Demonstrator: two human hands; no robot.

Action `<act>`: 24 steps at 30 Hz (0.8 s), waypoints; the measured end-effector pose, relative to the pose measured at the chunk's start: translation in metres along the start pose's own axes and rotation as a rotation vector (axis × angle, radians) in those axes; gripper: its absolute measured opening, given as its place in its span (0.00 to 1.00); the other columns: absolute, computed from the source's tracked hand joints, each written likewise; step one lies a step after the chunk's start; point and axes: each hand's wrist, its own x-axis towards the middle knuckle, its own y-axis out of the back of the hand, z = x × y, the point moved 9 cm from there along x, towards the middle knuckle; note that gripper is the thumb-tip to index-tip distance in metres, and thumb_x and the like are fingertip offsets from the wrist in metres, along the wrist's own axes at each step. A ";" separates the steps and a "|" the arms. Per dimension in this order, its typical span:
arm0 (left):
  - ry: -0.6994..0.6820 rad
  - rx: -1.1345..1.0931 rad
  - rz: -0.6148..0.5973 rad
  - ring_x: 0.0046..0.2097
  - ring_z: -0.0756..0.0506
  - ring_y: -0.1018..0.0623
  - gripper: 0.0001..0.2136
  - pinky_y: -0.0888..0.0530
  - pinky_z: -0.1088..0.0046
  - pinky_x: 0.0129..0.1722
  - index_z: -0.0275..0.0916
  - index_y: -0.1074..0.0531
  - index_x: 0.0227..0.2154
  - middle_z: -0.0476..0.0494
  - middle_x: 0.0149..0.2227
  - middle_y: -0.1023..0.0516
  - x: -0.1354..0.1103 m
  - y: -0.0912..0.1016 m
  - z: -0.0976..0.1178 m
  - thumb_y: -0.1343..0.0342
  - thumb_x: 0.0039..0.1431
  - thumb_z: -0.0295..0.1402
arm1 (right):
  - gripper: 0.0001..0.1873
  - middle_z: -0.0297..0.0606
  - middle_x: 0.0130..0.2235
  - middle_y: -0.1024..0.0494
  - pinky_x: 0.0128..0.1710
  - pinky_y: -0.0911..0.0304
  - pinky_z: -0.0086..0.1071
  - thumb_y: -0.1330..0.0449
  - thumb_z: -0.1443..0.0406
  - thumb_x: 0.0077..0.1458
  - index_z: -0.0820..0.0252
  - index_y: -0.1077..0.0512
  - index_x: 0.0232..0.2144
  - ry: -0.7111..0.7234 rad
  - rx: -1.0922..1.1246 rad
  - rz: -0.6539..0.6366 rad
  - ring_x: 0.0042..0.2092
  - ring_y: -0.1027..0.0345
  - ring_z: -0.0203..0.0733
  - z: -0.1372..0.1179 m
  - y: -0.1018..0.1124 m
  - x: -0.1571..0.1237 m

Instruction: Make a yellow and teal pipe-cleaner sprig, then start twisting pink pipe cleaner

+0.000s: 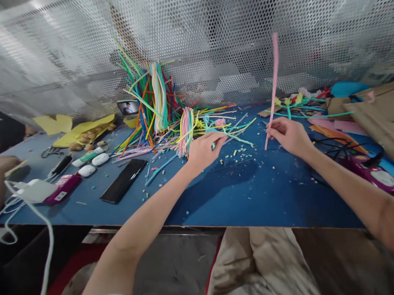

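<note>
Upright in my right hand (290, 136) is a pink pipe cleaner (274, 78), pinched near its lower end. My left hand (204, 150) hovers over the table with thumb and fingertips pressed together; whatever they hold, if anything, is too small to make out. Just behind the left hand lies a bundle of pastel pipe cleaners (185, 132). Beyond its fingers are twisted pipe-cleaner pieces, among them a green stem (238, 137) and a pink curled piece (220, 122). Small clipped bits (240, 153) are scattered between the two hands.
A tall heap of coloured pipe cleaners (159, 96) leans toward the perforated metal screen (230, 43). To the left are a black phone (124, 181), a magenta power strip (63, 189) and another person's hand (1, 170). Cardboard (382, 118) and cables (337, 143) lie right.
</note>
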 end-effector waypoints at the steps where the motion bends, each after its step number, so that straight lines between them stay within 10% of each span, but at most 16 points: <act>1: -0.014 -0.008 -0.004 0.41 0.48 0.20 0.12 0.27 0.73 0.38 0.43 0.23 0.41 0.47 0.42 0.18 -0.001 -0.002 0.003 0.51 0.67 0.38 | 0.15 0.37 0.32 0.22 0.39 0.26 0.43 0.38 0.53 0.53 0.56 0.28 0.38 -0.005 -0.008 -0.007 0.32 0.24 0.44 0.002 -0.002 -0.001; 17: -0.116 -0.076 0.001 0.42 0.49 0.20 0.10 0.26 0.70 0.44 0.46 0.22 0.41 0.49 0.40 0.17 -0.011 -0.014 0.020 0.47 0.66 0.39 | 0.10 0.37 0.29 0.19 0.37 0.25 0.45 0.35 0.60 0.48 0.56 0.27 0.33 -0.196 0.005 -0.292 0.33 0.22 0.47 0.040 -0.024 -0.010; 24: -0.197 -0.037 -0.049 0.40 0.49 0.20 0.11 0.28 0.70 0.42 0.46 0.21 0.39 0.49 0.39 0.17 -0.011 -0.017 0.034 0.48 0.66 0.39 | 0.15 0.40 0.33 0.18 0.42 0.26 0.45 0.33 0.55 0.48 0.57 0.25 0.35 -0.129 0.185 -0.159 0.37 0.22 0.49 -0.016 -0.017 -0.015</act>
